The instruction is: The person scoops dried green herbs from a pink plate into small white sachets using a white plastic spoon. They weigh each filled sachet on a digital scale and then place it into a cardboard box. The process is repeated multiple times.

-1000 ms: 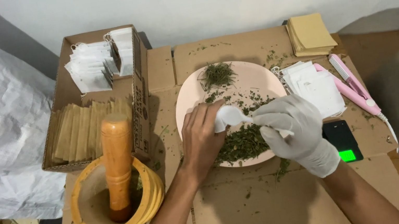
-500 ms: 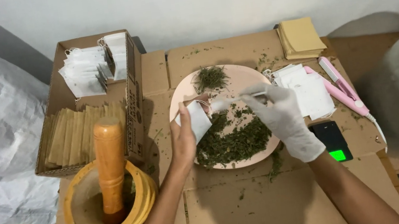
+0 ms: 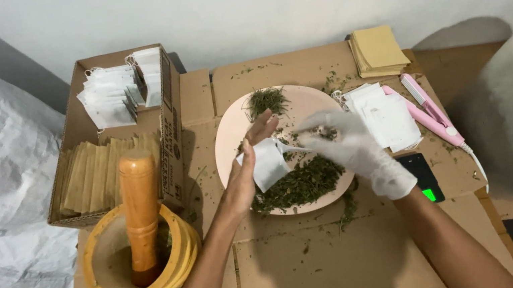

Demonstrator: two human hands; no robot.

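I am watching the bare left hand [image 3: 248, 172] pinching the white sachet [image 3: 269, 162] open-mouthed while the gloved right hand [image 3: 353, 150], fingers together (blurred), is risking scattering dried herbs [image 3: 300, 183] off the pink plate [image 3: 228, 134].

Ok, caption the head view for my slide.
Bare left hand holds a small white paper bag over a pink plate of dried green herbs; gloved right hand pinches at it.
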